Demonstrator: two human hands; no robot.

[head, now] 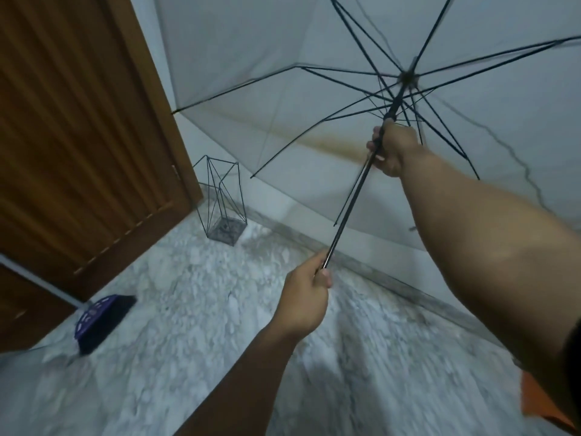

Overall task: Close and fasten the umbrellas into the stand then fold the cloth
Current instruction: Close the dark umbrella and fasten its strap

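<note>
An open umbrella (283,42) with a clear canopy and black ribs fills the upper right, its inside facing me. My left hand (306,297) grips the lower end of its black shaft (349,212). Higher up, my right hand (393,149) grips the shaft just below the runner where the ribs meet. A black wire umbrella stand (221,202) stands upright on the floor in the corner by the door, with nothing visible inside. An orange cloth (540,407) shows at the lower right edge, mostly hidden by my right arm.
A brown wooden door (78,136) is at the left. A purple broom head (100,322) with a pale handle lies on the marble floor (188,357) near the door. A white wall with a stained skirting runs behind the umbrella.
</note>
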